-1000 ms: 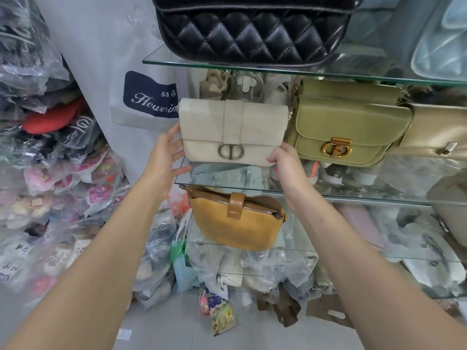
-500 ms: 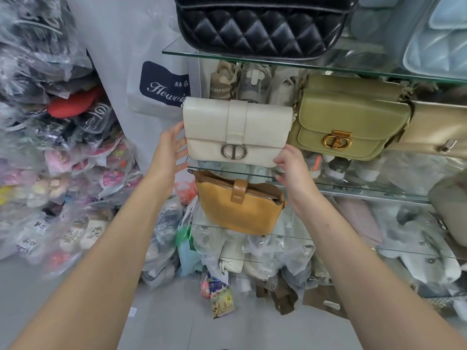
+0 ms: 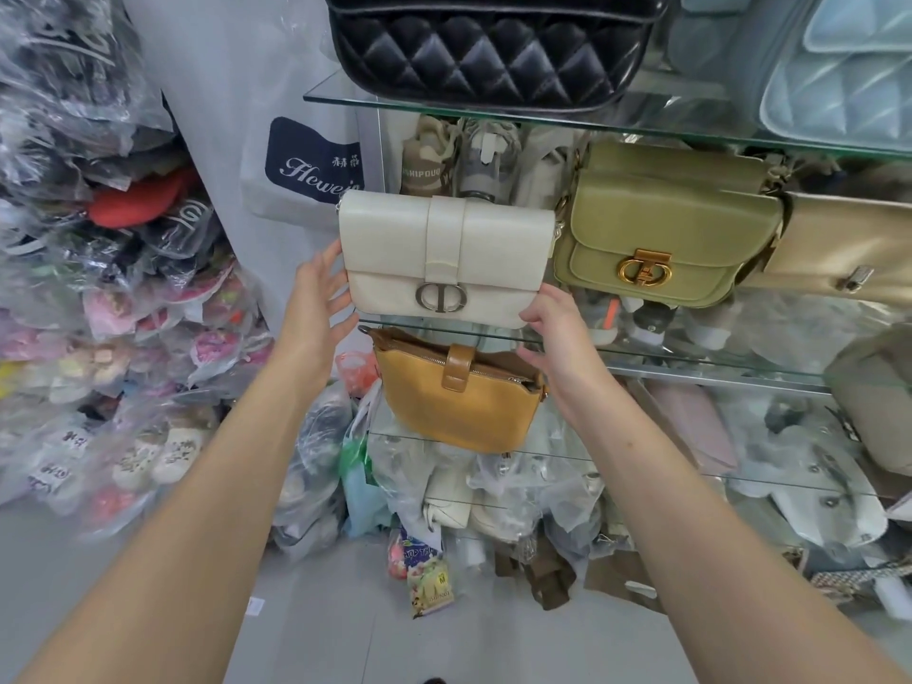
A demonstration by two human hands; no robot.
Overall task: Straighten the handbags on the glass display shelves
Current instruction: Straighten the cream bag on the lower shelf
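A white flap handbag (image 3: 395, 254) with a silver clasp stands upright at the left end of the middle glass shelf (image 3: 691, 357). My left hand (image 3: 321, 298) is beside its left edge with the fingers spread, fingertips at or just off the bag. My right hand (image 3: 557, 333) sits at its lower right corner, fingers relaxed and holding nothing. An olive handbag (image 3: 666, 214) with a gold clasp stands right of it, then a gold bag (image 3: 849, 244). A mustard bag (image 3: 459, 412) stands on the shelf below. A black quilted bag (image 3: 483, 46) and a pale blue quilted bag (image 3: 839, 81) are on the top shelf.
Heaps of plastic-wrapped shoes (image 3: 98, 288) fill the left side. A white carrier bag with a dark label (image 3: 306, 170) hangs left of the shelves. More wrapped goods (image 3: 429, 585) lie on the floor under the shelves. A grey bag (image 3: 873, 402) stands at the far right.
Both hands have loosened from the white handbag's sides and now hover with spread fingers. The bag stays on the shelf. The view has shifted slightly.
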